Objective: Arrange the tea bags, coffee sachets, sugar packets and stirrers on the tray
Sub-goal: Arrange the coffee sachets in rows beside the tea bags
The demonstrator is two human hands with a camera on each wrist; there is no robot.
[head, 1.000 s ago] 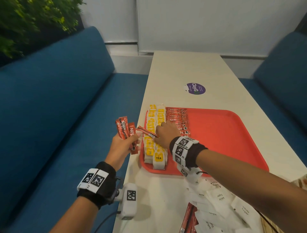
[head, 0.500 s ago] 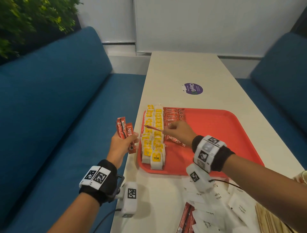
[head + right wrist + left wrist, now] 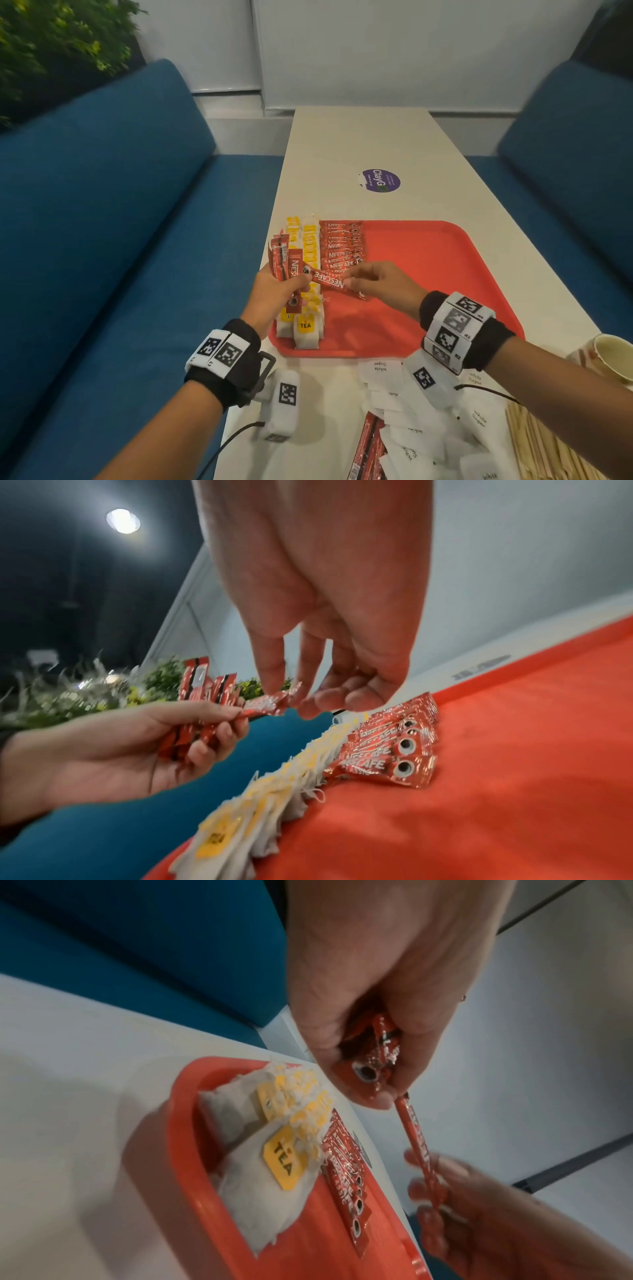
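Right hand (image 3: pixel 383 286) over white table (image 3: pixel 359 144), blue sofas (image 3: pixel 102 212).

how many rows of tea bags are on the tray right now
2. The outer row runs along the left edge of the tray, partly hidden behind the left hand and the coffee sachets it holds. The inner row lies right beside it.

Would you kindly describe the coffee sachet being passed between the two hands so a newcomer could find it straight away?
Start at the flat red plastic tray on the long white table, then go to its left side, where yellow-tagged white tea bags and red coffee sachets lie in rows. Just above these, one slim red Nescafe sachet is pinched between the left hand and right hand. Unlike the others, it hangs level in the air.
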